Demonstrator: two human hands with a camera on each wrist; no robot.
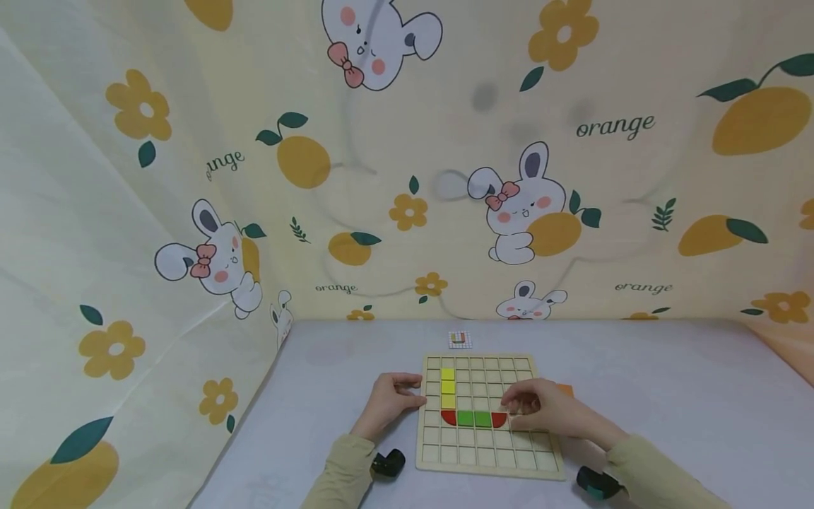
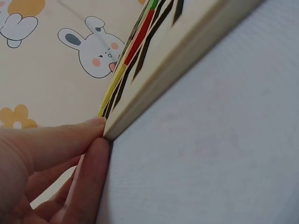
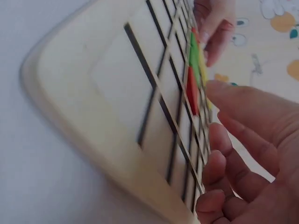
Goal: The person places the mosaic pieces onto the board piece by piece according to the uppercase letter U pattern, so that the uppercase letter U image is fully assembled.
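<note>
A wooden grid board (image 1: 483, 456) lies on the table. Three yellow squares (image 1: 448, 387) form a column at its left. Below them runs a row: a rounded red piece (image 1: 449, 418), two green squares (image 1: 473, 418) and another rounded red piece (image 1: 499, 420). My left hand (image 1: 384, 406) grips the board's left edge, thumb and finger meeting at the rim in the left wrist view. Over the board's right side, my right hand (image 1: 550, 408) has loosely bent fingers beside the right red piece. Nothing shows between its thumb and fingers (image 3: 222, 135) in the right wrist view.
A small card (image 1: 460, 339) with a coloured U-shaped pattern lies behind the board. Something orange (image 1: 565, 389) shows partly behind my right hand. A printed cloth (image 1: 445, 247) hangs at the back and left of the table.
</note>
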